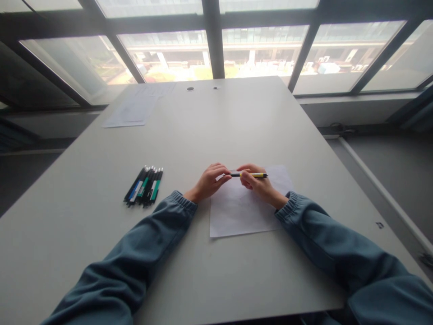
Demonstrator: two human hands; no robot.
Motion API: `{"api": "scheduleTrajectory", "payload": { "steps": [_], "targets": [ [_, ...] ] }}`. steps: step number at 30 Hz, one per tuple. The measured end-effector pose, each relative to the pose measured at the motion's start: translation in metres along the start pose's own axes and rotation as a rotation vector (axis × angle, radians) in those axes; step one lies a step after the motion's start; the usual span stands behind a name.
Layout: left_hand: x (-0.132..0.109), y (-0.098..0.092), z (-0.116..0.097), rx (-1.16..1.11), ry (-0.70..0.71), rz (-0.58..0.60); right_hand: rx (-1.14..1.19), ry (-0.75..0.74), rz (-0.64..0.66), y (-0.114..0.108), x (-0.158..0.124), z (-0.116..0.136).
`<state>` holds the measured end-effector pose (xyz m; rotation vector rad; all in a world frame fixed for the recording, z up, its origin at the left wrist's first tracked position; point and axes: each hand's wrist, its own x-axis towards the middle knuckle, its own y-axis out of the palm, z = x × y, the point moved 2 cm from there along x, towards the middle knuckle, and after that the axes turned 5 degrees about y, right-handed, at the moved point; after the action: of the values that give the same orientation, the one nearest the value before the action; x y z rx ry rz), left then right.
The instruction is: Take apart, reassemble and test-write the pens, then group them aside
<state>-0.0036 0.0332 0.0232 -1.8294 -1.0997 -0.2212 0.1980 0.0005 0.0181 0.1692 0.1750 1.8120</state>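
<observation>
The right grip (pixel 259 183) grasps a slim pen (pixel 256 175), yellow-barrelled with black ends, crosswise above white paper (pixel 243 212); opposite, the left grip (pixel 210 180) pinches the pen's other end, its tip hard to make out.

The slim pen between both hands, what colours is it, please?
The pen is yellow and black, clearest in head view.

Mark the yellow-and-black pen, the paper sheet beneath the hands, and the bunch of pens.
Yellow-and-black pen (pixel 256 174): head view, on its yellow barrel.
Paper sheet (pixel 241 214): head view, on its bare lower part.
Bunch of pens (pixel 144 186): head view, near the bunch's middle.
</observation>
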Motion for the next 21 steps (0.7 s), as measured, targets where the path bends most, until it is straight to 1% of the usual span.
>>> {"api": "scheduleTrajectory", "payload": {
  "steps": [2,3,4,7,14,18,20,21],
  "targets": [
    [0.000,-0.002,0.001,0.013,-0.036,-0.076,0.130,-0.006,-0.121,-0.005,0.001,0.005],
    [0.000,-0.003,0.001,0.022,-0.050,-0.102,0.187,0.002,-0.163,-0.007,0.002,0.007],
    [0.000,-0.003,0.001,0.032,-0.058,-0.121,0.226,0.021,-0.177,-0.008,0.002,0.009],
    [0.001,-0.005,0.001,0.056,-0.066,-0.146,0.272,0.089,-0.138,-0.011,0.005,0.010],
    [0.000,-0.006,0.001,0.051,-0.096,-0.200,0.351,0.164,-0.090,-0.014,0.006,0.002],
    [-0.001,-0.006,0.002,0.058,-0.103,-0.235,0.413,0.173,-0.051,-0.016,0.007,0.003],
    [-0.001,-0.007,0.003,0.079,-0.107,-0.259,0.374,0.165,-0.052,-0.016,0.008,0.004],
    [-0.001,-0.008,0.003,0.090,-0.110,-0.274,0.331,0.153,-0.077,-0.016,0.009,0.005]
  ]
}}
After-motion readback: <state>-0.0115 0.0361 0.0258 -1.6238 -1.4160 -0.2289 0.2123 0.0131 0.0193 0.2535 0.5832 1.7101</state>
